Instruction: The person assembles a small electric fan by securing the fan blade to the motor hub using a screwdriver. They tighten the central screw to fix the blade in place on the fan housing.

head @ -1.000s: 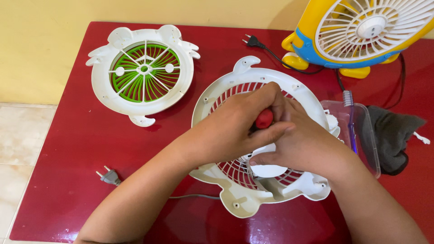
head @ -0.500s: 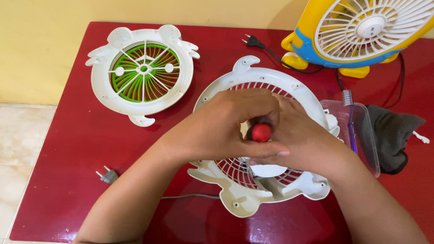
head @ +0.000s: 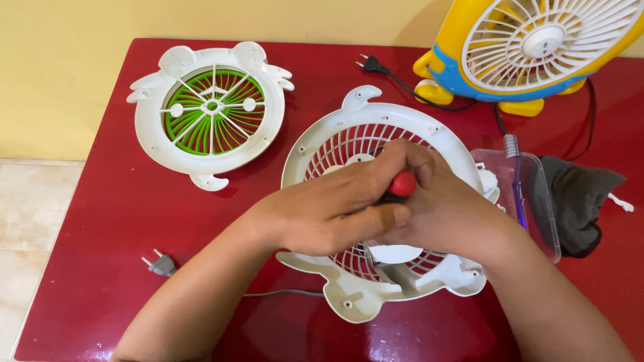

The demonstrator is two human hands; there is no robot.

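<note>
At ten o'clock on the red bench lies a white fan cover with green blades, untouched, and a grey plug sits at eight o'clock. At the centre, the left hand is closed around a red-handled screwdriver, set upright over the hub of the white fan housing; the right hand curls against the handle, steadying it. The step appears to be turning a hub screw, which calls for downward pressure and a square tip. The housing lies flat, its ribbed grille facing up. A clear plastic box sits at three o'clock.
</note>
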